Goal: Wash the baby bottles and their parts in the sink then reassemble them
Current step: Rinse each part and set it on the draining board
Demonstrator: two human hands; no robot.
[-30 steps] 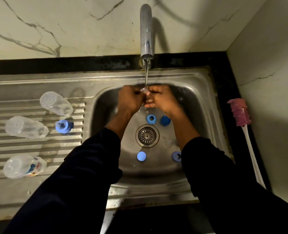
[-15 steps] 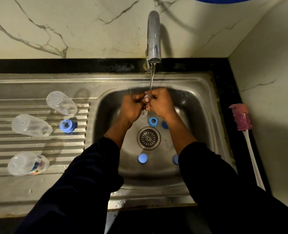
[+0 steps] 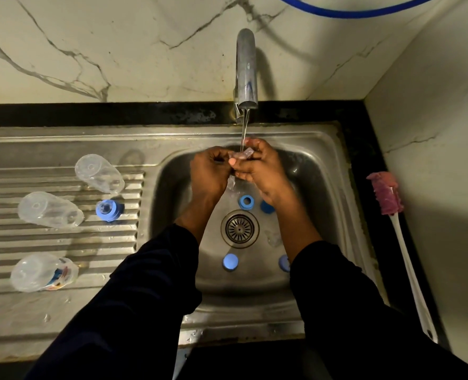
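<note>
Both hands sit slightly higher and closer to the spout than half a second ago, and the clear part (image 3: 242,154) now shows between the fingertips.

**Current state.** The left hand (image 3: 208,171) and right hand (image 3: 263,171) meet under the water stream (image 3: 244,130) from the tap (image 3: 246,69). The fingers of both hands are curled and pinch the small clear part, probably a teat, directly in the flow over the sink (image 3: 309,165).

**Procedure.**
1. Keep the part centred in the stream.
2. Turn it between the fingertips so that water reaches every face, and open its cavity to the flow.
3. Grip lightly. The part looks soft and wet and is likely to slip.

**Surroundings.**
- Basin floor: a blue ring (image 3: 246,202) and a blue cap (image 3: 267,207) lie just above the drain strainer (image 3: 240,228). Two more blue caps (image 3: 230,262) lie below it, one partly hidden by the right sleeve.
- Drainboard (image 3: 35,237): three clear bottles (image 3: 50,209) lie on their sides, with a blue collar (image 3: 109,209) beside the middle one.
- Right counter edge: a bottle brush (image 3: 386,193) with a pink head lies well apart from the hands.

**Obstructions.** Nothing blocks the stream. A dropped part would probably land among the loose blue pieces near the strainer.
</note>
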